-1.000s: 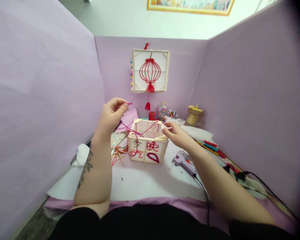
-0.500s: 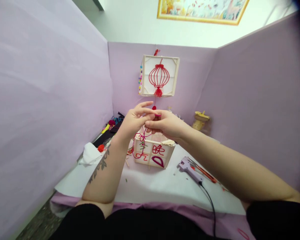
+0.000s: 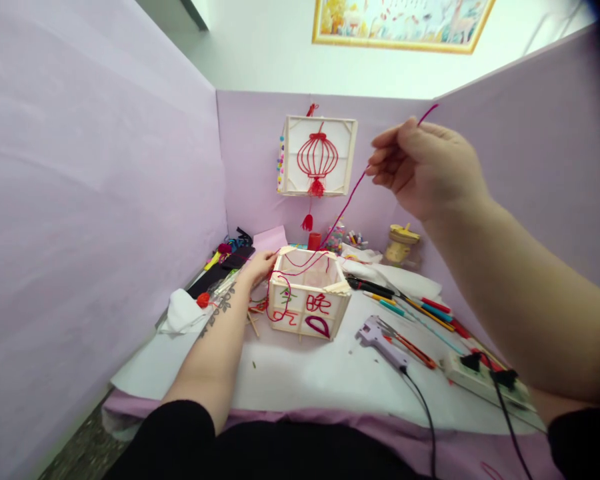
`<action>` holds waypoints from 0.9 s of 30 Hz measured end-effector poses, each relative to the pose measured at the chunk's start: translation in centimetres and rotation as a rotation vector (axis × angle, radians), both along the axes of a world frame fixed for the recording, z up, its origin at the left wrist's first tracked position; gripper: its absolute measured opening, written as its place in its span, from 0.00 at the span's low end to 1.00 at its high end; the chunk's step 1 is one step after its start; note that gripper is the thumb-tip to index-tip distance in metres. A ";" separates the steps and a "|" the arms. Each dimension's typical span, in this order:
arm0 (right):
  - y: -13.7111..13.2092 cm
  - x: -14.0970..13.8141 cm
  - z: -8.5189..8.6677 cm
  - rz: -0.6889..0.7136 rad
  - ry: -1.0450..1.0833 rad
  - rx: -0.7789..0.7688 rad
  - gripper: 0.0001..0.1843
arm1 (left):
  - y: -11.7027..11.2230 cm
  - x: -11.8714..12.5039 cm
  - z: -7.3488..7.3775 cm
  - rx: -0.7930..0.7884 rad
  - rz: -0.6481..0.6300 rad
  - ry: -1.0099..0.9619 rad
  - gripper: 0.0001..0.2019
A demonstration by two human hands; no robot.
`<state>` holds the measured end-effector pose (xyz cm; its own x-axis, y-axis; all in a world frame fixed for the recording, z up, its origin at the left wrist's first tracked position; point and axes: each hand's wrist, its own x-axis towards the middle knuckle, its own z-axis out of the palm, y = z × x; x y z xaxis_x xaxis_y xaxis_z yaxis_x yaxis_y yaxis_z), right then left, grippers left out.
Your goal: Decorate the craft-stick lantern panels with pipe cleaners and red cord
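My right hand (image 3: 425, 167) is raised at the right, closed with a magenta yarn (image 3: 349, 199) pinched in its fingers. A short yarn end sticks up above the thumb. From there the strand slants down, taut, to the open top of a square wooden-framed lantern (image 3: 310, 300) on the table. Red, green and purple yarn characters decorate its white front panel, and a loose loop of yarn hangs over its left front. My left hand (image 3: 263, 267) grips the lantern's left rear edge, its fingertips partly hidden.
A finished lantern (image 3: 317, 157) with a red tassel hangs behind. On the right lie a purple glue gun (image 3: 383, 343), a red cutter (image 3: 415, 350), pens (image 3: 437, 308) and a power strip (image 3: 485, 380). White cloth (image 3: 183, 310) and a red pompom (image 3: 203, 300) lie left.
My hands were together above the lantern, fingering the yarn. They have parted: the right moved up and right, drawing the yarn out, and the left went down to the lantern's side.
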<state>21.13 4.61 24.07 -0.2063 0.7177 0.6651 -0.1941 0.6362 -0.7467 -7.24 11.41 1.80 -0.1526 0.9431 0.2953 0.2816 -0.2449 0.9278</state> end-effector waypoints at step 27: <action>4.1 -2.7 -14.4 -0.106 -0.709 -0.097 0.16 | -7.4 -5.5 10.8 0.483 0.471 -0.109 0.07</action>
<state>18.46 8.69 9.64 -0.4906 0.8068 0.3293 0.4170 0.5492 -0.7242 -12.79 4.04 12.65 -0.5675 0.5347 0.6262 0.3710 -0.5129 0.7741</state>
